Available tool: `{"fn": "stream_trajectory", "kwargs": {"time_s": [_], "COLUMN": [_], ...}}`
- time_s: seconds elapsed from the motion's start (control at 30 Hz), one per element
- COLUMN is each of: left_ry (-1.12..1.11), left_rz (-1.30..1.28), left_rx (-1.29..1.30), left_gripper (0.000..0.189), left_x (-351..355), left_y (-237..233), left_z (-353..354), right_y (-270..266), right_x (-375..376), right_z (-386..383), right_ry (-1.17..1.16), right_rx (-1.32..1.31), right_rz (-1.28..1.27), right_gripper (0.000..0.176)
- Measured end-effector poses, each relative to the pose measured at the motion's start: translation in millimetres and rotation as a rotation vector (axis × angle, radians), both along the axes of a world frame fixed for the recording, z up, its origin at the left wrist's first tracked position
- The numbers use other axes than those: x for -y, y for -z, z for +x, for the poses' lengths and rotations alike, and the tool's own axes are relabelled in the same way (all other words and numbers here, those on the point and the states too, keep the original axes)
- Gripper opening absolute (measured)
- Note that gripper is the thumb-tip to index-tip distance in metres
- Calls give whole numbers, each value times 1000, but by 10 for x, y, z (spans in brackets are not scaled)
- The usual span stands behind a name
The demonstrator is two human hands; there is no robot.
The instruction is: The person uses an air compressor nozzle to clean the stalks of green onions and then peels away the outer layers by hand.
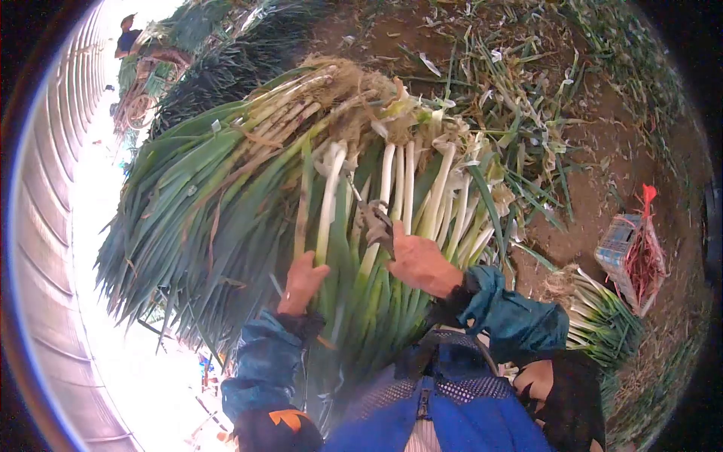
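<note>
My left hand point(303, 282) is closed around the green part of a large green onion point(329, 200), whose white stem points away from me. In my right hand point(423, 264) is a small hand tool point(379, 224) with a dark grip and a thin metal tip. That tip lies close to the white stem, just to its right; whether it touches cannot be made out. Under and beside both hands lie several more green onions point(444, 188) with clean white stems. Beyond them is a pile of untrimmed green onions point(301, 105) with dry roots and brown outer leaves.
Peeled leaves and scraps point(520, 113) litter the brown soil point(602, 143). At the right stand a blue crate point(619, 241) with red ties and a bundle of onions point(602, 320). A ribbed translucent wall point(56, 226) runs along the left. A person point(128, 36) is far back left.
</note>
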State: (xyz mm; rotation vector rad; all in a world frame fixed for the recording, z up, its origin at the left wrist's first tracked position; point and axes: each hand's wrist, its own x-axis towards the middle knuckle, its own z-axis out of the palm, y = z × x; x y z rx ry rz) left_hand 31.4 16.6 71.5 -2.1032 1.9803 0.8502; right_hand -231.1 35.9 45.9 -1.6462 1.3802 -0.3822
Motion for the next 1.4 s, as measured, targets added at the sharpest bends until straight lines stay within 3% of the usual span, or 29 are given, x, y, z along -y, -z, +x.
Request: {"fn": "stream_trajectory", "kwargs": {"time_s": [0.07, 0.27, 0.37, 0.4, 0.47, 0.5, 0.57, 0.63, 0.67, 0.73, 0.8, 0.87, 0.93, 1.0, 1.1, 1.2, 1.23, 1.33, 1.4], "left_ry": [-53, -27, -121, -258, -523, -448, -529, -370, -170, -145, -479, -514, -343, 24, 241, 285, 144, 75, 78], "left_rz": [72, -126, 179, 214, 252, 104, 121, 31, -68, -62, 142, 141, 25, -189, -144, -454, -192, -193, -246], "left_rx": [-5, -97, -341, -495, -813, -768, -900, -840, -711, -660, -817, -650, -339, 124, 407, 475, 402, 402, 402], "left_gripper": [37, 36, 34, 33, 31, 29, 28, 28, 29, 29, 27, 26, 24, 23, 18, 15, 13, 16, 24], "left_x": [4, -232, -67, -121, -187, -247, -313, -356, -334, -331, -310, -291, -258, -267, -8, 287, 408, 518, 434], "left_y": [-38, -20, -274, -239, -89, 156, 146, 200, 289, 333, 331, 269, 375, 767, 16, -166, -343, 292, 377], "left_z": [13, 16, -28, -2, 46, 162, 83, 112, 189, 221, 166, 55, 122, 481, 405, 315, 97, 63, 19], "right_y": [-80, 117, 105, 46, -93, -171, -409, -643, -642, -670, -664, -594, -418, -300, -240, -242, -272, -362, -340], "right_x": [-79, 268, 294, 246, 14, -134, -397, -639, -737, -831, -785, -767, -703, -658, -590, -496, -462, -381, -339], "right_z": [-14, 42, 9, -35, -104, -138, -203, -254, -259, -259, -212, -141, -109, -123, -203, -256, -245, -141, -129], "right_ry": [-53, 11, 24, 24, -40, -84, -166, -245, -270, -319, -367, -367, -311, -261, -203, -162, -157, -171, -171], "right_rx": [-16, -39, -57, -64, -50, -51, -35, 0, 37, 113, 57, 0, -20, -36, -64, -80, -71, -59, -47], "right_rz": [0, 39, 74, 86, 112, 136, 169, 194, 188, 174, 268, 233, 193, 157, 132, 146, 140, 98, 65], "right_gripper": [54, 44, 44, 46, 48, 49, 51, 55, 57, 61, 63, 64, 68, 72, 69, 58, 57, 54, 60]}}
